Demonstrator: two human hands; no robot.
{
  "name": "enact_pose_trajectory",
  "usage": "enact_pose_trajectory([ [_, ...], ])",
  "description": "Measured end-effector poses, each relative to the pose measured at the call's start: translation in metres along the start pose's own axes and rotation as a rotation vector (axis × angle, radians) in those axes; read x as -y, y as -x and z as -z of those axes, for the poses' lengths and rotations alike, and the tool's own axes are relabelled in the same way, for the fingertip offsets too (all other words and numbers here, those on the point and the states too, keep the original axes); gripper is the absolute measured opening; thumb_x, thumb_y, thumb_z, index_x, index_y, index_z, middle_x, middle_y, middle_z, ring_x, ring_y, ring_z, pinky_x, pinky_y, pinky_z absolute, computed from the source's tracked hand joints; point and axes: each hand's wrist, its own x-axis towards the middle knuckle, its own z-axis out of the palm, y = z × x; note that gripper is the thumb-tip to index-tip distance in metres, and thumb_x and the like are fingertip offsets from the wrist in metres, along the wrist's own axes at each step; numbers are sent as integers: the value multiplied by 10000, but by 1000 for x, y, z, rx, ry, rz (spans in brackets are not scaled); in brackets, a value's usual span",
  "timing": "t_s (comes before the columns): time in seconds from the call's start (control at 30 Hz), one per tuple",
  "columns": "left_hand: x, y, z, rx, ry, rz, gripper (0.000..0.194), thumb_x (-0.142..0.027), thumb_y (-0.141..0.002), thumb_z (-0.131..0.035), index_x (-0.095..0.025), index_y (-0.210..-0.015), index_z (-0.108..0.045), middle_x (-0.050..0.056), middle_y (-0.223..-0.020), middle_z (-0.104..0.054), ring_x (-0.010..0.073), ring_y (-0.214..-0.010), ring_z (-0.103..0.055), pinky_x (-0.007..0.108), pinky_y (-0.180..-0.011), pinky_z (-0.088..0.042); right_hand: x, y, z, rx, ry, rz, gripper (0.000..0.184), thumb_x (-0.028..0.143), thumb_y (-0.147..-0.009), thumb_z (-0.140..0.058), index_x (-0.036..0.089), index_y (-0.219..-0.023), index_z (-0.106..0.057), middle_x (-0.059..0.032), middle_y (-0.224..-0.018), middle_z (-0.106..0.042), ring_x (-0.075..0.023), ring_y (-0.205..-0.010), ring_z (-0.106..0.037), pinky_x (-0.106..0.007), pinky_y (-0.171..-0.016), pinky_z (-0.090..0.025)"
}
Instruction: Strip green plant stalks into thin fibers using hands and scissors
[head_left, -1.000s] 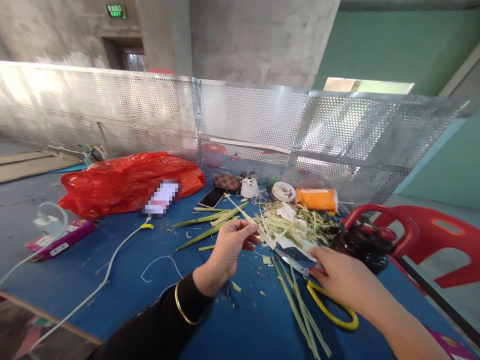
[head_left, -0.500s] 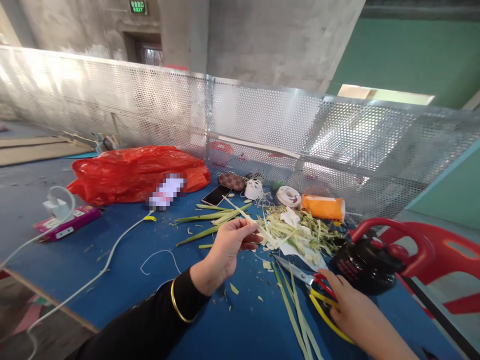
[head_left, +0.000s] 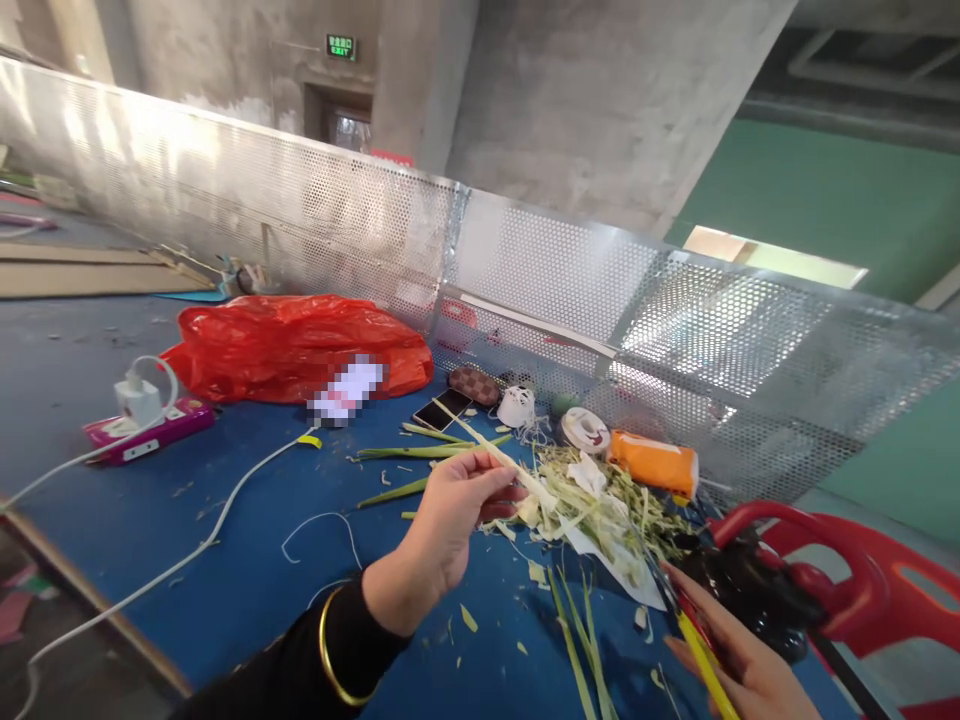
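My left hand (head_left: 450, 515) is closed in a pinch on a pale, narrow leaf strip (head_left: 476, 437), whose wider end points right toward a heap of shredded leaf scraps (head_left: 600, 500). At the lower right, my right hand (head_left: 750, 640) grips scissors (head_left: 703, 660) with red and yellow handles. Their blades are seen nearly edge-on beside the heap, so how far apart they are is unclear. Long green leaf strips (head_left: 577, 640) lie between my hands on the blue table (head_left: 247, 610). More green leaves (head_left: 397, 453) rest behind my left hand.
A black kettle (head_left: 757, 590) with a red handle stands close to my right hand, before a red chair (head_left: 900, 570). Along the back are an orange packet (head_left: 652, 462), a tape roll (head_left: 585, 430), a dark phone (head_left: 442, 410) and a red plastic bag (head_left: 300, 345). A white cable (head_left: 217, 530) crosses the left side.
My right hand has picked the scissors up off the table and turned them, moving right and toward me. My left hand still pinches the leaf strip. The view has shifted slightly.
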Motion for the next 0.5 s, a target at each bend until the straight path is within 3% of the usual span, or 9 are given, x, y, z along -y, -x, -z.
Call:
enact_pose_trajectory([
  [0.17, 2, 17, 7, -60, 20, 24, 144, -210, -705, -713, -125, -719, -596, 43, -689, -661, 110, -636, -628, 190, -591, -504, 33, -9, -6, 97, -294, -64, 653, 395, -787, -680, 230, -1388, -483, -57, -893, -747, -160, -553, -673, -202, -495, -556],
  [0.33, 4, 24, 11, -96, 29, 15, 186, -226, -682, -736, -130, -744, -589, 53, -726, -680, 140, -677, -661, 192, -584, -499, 65, -20, -20, 145, -344, -12, 599, 334, -668, -776, 211, -1231, -611, -86, -1023, -724, -217, -837, -716, -202, -675, -574],
  [0.43, 3, 23, 12, -113, 23, -8, 186, -227, -680, -738, -133, -745, -591, 44, -712, -678, 139, -666, -664, 182, -559, -491, 74, -15, -33, 274, -204, 135, 619, 263, -651, -761, 224, -1246, -595, -74, -1072, -708, -223, -867, -711, -198, -686, -575],
  [0.5, 3, 22, 11, -136, 14, -33, 184, -233, -680, -739, -135, -749, -598, 38, -701, -675, 133, -653, -660, 178, -550, -490, 77, -8, -37, 288, -77, 253, 639, 250, -657, -751, 215, -1269, -570, -76, -1051, -702, -219, -835, -710, -196, -668, -577],
])
